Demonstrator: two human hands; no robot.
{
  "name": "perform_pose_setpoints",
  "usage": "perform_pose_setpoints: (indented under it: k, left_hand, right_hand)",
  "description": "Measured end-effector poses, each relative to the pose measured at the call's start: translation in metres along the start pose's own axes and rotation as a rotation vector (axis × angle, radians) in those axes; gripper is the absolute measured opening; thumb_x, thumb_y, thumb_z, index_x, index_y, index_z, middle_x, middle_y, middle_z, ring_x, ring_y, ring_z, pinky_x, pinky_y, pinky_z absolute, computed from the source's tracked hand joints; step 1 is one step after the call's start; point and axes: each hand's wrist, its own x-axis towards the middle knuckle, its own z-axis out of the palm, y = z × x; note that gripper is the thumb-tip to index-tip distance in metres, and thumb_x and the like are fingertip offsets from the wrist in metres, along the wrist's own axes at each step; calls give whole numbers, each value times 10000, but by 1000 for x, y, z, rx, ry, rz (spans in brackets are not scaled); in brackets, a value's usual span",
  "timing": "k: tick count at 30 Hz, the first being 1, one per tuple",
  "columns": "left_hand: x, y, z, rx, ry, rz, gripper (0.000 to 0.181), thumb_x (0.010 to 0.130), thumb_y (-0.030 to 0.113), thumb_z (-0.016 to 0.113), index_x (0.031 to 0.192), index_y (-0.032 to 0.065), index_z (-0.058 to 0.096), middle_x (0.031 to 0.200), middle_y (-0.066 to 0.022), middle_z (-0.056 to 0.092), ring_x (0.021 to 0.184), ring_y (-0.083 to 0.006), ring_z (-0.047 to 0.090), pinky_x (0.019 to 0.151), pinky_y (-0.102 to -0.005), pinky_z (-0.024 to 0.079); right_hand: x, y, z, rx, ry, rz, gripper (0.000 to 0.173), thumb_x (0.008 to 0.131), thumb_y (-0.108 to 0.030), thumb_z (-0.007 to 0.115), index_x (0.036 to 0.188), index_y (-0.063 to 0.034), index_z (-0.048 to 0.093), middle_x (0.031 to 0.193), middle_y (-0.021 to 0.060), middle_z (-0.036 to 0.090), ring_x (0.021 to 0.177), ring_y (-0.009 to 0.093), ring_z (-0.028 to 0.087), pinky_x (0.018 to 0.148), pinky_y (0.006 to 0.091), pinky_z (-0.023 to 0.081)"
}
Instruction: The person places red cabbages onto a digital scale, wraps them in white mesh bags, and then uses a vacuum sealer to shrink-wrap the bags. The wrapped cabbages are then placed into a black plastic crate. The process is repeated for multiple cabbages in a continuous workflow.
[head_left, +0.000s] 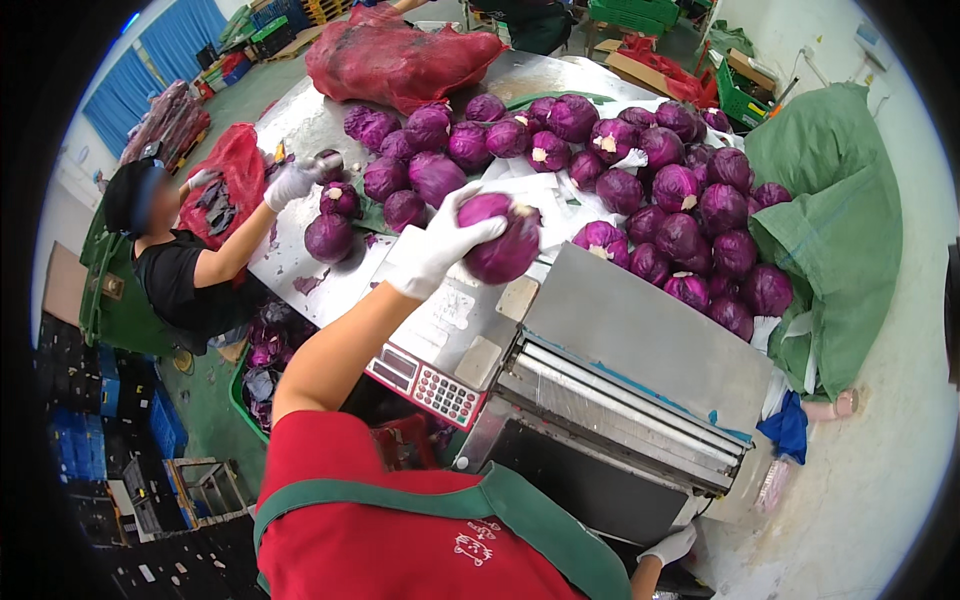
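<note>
My left hand (442, 244), in a white glove, grips a red cabbage (504, 247) and holds it above the weighing scale, whose keypad (447, 396) faces me. The cabbage's pale stem end points up and to the right. Low in the view, my gloved right hand (670, 545) is at the near right corner of the film-wrapping machine (600, 420); its fingers are partly hidden, so what it grips is unclear. A roll of clear film (615, 405) lies across that machine. Beyond both, a large heap of red cabbages (675, 187) covers the steel table (281, 262).
A red mesh sack (397, 56) lies on the far table edge. On the right, a green woven sack (825, 225) leans beside the heap. A gloved co-worker (187, 255) handles a cabbage at left. Below the table stands a green crate (244, 397) of cabbage leaves.
</note>
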Motion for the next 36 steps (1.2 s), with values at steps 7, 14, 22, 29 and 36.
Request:
perform_pose_setpoints:
  k: [7,14,22,29,36]
  left_hand:
    - [-49,-54,-51,339,-51,150,639,749,291,853,1246,0,576,1169,-96,617,1088,-172,602,986,-328,470]
    - [-54,-48,-40,872,35,302,721,808,327,780,1416,80,480,1421,-278,424,1376,-377,386,1143,-409,320]
    - [-58,-55,-43,769,132,284,563,889,201,692,1355,-58,514,1366,-218,547,1266,-298,524,1095,-376,370]
    - [-56,-89,-41,781,194,130,649,973,287,602,1496,-8,354,1537,-203,360,1409,-307,360,1163,-383,275]
    - [-84,-112,-79,430,390,27,654,1003,364,575,1510,30,332,1461,-154,437,1291,-256,480,1082,-369,405]
  right_hand:
    - [-9,-19,0,105,-67,69,395,996,-245,426,1109,77,623,1050,119,638,944,214,558,891,320,443]
    - [44,-6,-38,212,-190,145,249,984,-151,492,1123,21,606,1029,95,600,966,214,556,897,337,448]
    - [156,-129,-43,65,-167,-620,161,952,-23,541,1042,6,670,1043,82,665,1004,187,603,955,331,454]
    - [265,-232,66,-211,-468,-834,236,874,-189,564,1018,-72,711,1071,155,680,1061,329,614,916,385,477]
    - [300,-268,212,-221,-660,-1009,314,835,-286,663,1042,-53,703,1090,157,690,1035,318,639,936,393,480]
